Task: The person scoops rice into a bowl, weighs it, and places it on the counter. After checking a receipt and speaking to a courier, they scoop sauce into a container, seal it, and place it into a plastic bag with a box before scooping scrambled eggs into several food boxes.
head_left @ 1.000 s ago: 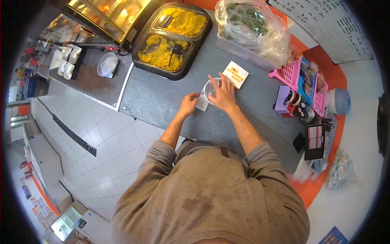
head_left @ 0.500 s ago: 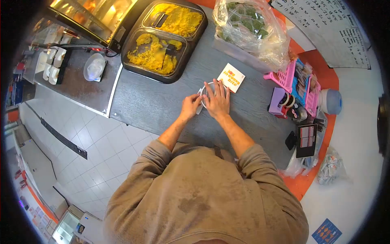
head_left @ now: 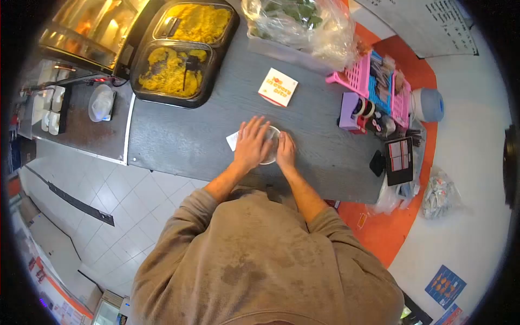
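Note:
A round, clear plastic container point(head_left: 269, 151) with a pale rim sits on the dark counter between my hands. My left hand point(head_left: 252, 145) lies across its left part with fingers stretched out, hiding much of it. Curled against the right side of the rim is my right hand point(head_left: 286, 151). A white slip of paper point(head_left: 233, 141) sticks out beside my left hand. Farther back on the counter lies a white square box point(head_left: 278, 86) printed in orange and yellow, apart from both hands.
Two trays of yellow food point(head_left: 173, 70) stand at the back left, beside a lit display case point(head_left: 86, 32). A bin with bagged green leaves point(head_left: 303, 49) is at the back. Pink baskets point(head_left: 355, 78), a purple tape holder point(head_left: 349, 111) and a dark-framed screen point(head_left: 400, 161) line the right.
Both hands and the round container now sit nearer the counter's front edge, farther from the box. My left hand has spread over the container; my right has moved to its side. The view has shifted.

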The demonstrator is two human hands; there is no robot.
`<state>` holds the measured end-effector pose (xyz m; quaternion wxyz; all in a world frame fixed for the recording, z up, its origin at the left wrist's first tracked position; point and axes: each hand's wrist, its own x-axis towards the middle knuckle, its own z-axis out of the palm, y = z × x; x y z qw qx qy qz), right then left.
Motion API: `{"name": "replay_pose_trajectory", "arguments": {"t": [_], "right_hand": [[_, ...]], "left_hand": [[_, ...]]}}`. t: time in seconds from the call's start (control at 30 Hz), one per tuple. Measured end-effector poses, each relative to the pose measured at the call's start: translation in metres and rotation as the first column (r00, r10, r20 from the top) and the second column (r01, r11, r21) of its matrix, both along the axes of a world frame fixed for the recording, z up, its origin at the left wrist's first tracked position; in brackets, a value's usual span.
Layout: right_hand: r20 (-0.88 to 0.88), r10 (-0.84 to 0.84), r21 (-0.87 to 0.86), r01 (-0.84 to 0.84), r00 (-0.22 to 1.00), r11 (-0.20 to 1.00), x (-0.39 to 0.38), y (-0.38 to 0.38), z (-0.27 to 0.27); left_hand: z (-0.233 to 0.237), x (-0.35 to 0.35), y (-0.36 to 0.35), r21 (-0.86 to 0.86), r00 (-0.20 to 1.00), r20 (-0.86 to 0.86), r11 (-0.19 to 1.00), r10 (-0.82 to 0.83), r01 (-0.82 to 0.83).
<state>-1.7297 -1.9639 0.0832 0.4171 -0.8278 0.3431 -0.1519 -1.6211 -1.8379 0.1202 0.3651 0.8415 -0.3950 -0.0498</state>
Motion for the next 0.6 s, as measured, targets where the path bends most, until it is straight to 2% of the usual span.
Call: {"name": "replay_pose_trajectory", "arguments": {"t": [0.03, 0.07, 0.1, 0.17, 0.23, 0.3, 0.33, 0.37, 0.43, 0.47, 0.5, 0.57, 0.6], "right_hand": [[0.028, 0.051, 0.084, -0.053, 0.998, 0.995, 0.002, -0.005, -0.002], [0.085, -0.002, 0.155, -0.011, 0.996, 0.988, 0.003, -0.003, -0.004], [0.079, -0.006, 0.163, -0.007, 0.997, 0.987, 0.004, -0.006, -0.008], [0.105, 0.014, 0.417, -0.057, 0.994, 0.907, 0.002, -0.01, -0.014], [0.167, 0.019, 0.441, -0.092, 0.986, 0.893, 0.002, -0.015, -0.023], [0.088, -0.041, 0.641, -0.026, 0.995, 0.767, -0.001, -0.019, -0.021], [0.025, -0.046, 0.761, 0.011, 0.999, 0.649, -0.007, -0.027, -0.016], [0.029, -0.047, 0.763, 0.008, 0.998, 0.647, -0.018, -0.035, -0.008], [-0.021, -0.262, 0.854, 0.154, 0.965, 0.498, -0.047, -0.052, 0.012], [-0.019, -0.366, 0.73, 0.264, 0.93, 0.631, -0.066, -0.064, 0.015], [0.007, -0.47, 0.568, 0.383, 0.882, 0.728, -0.085, -0.085, 0.017], [0.26, -0.617, 0.28, 0.553, 0.743, 0.785, -0.131, -0.159, -0.022], [0.35, -0.594, 0.116, 0.596, 0.724, 0.795, -0.143, -0.201, -0.024]], "left_hand": [[0.0, -0.006, -0.005, 0.076, 0.998, 0.04, 0.996, -0.055, 0.052], [0.001, -0.013, -0.007, 0.156, 0.991, 0.072, 0.982, -0.114, 0.102], [0.005, -0.014, -0.009, 0.163, 0.991, 0.066, 0.981, -0.118, 0.106], [0.012, -0.013, -0.009, 0.159, 0.986, 0.048, 0.976, -0.16, 0.151], [0.02, -0.014, -0.012, 0.145, 0.987, 0.048, 0.978, -0.155, 0.147], [0.032, -0.019, -0.014, 0.395, 0.983, 0.047, 0.907, -0.18, 0.147], [0.029, -0.024, -0.016, 0.434, 0.986, 0.051, 0.893, -0.16, 0.122], [0.03, -0.033, -0.021, 0.437, 0.986, 0.054, 0.891, -0.161, 0.121], [0.034, -0.052, -0.034, 0.522, 0.999, 0.035, 0.853, 0.013, -0.029], [0.03, -0.06, -0.039, 0.522, 0.997, 0.038, 0.849, 0.068, -0.077], [0.022, -0.065, -0.044, 0.507, 0.998, 0.038, 0.86, 0.05, -0.063], [0.006, -0.073, -0.048, 0.44, 0.977, 0.168, 0.876, 0.135, -0.197], [0.005, -0.074, -0.053, 0.408, 0.958, 0.229, 0.877, 0.171, -0.254]]}}
